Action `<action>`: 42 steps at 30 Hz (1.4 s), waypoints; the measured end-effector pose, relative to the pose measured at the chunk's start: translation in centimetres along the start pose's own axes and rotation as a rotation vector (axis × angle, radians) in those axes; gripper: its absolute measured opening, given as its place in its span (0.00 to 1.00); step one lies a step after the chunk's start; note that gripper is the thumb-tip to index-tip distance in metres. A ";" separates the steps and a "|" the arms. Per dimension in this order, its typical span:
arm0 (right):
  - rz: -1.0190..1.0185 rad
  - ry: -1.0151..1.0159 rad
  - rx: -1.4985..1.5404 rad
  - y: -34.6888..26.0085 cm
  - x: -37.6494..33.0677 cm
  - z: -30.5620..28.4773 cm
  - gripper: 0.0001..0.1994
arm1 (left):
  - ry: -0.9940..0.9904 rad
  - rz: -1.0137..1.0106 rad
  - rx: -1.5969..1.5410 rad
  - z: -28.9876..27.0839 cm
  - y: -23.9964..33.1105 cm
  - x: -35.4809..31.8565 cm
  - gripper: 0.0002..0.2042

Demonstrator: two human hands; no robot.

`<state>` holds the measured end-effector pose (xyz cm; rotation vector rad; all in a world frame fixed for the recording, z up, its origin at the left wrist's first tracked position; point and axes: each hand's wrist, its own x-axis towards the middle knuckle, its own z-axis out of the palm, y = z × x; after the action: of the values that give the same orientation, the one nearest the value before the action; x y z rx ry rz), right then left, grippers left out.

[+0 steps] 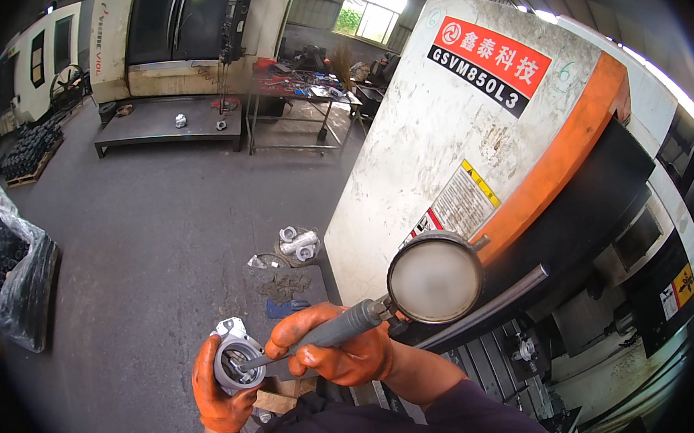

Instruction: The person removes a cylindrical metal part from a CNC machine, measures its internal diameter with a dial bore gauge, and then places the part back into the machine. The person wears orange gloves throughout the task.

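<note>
At the left edge of the frame we see a pile of dark parts under clear plastic, and above it, toward the upper left, a stack of dark pieces on a pallet. Right of these, a white machine stands behind a low grey table.

At the lower centre-left, we find the left hand in an orange glove, its fingers wrapped around the grey metal part, which is held with its round opening facing up toward us. Just right of and above it, a blue cloth-like item lies near pale metal parts grouped on the floor.

At the lower centre, the right hand, also gloved in orange, grips the dark handle of a dial gauge. The gauge slants, its thin rod reaching into the metal part's opening; we cannot make out a reading on its cloudy round face.

Farther right, we see a large white machine panel with orange trim, and a slotted metal bed at the lower right.
</note>
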<state>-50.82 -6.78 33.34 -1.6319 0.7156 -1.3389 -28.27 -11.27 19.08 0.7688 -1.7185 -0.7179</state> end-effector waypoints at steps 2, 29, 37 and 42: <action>0.009 0.010 0.016 -0.1 0.0 -0.1 0.13 | -0.019 -0.012 0.008 0.0 0.0 0.0 0.45; 0.060 0.344 0.073 -2.0 1.6 -1.0 0.22 | -0.046 0.227 -0.107 0.1 -1.3 1.7 0.48; 0.209 0.492 0.109 -3.7 0.1 -0.1 0.26 | -0.449 0.197 -0.549 -2.1 -1.5 3.8 0.51; 0.159 0.407 0.290 -3.2 -0.6 0.6 0.28 | -0.680 0.141 -0.928 -2.6 -2.2 3.3 0.50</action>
<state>-50.70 -4.70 35.96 -1.0638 0.8239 -1.5929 -26.19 -15.43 19.90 -0.2795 -1.6994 -1.6273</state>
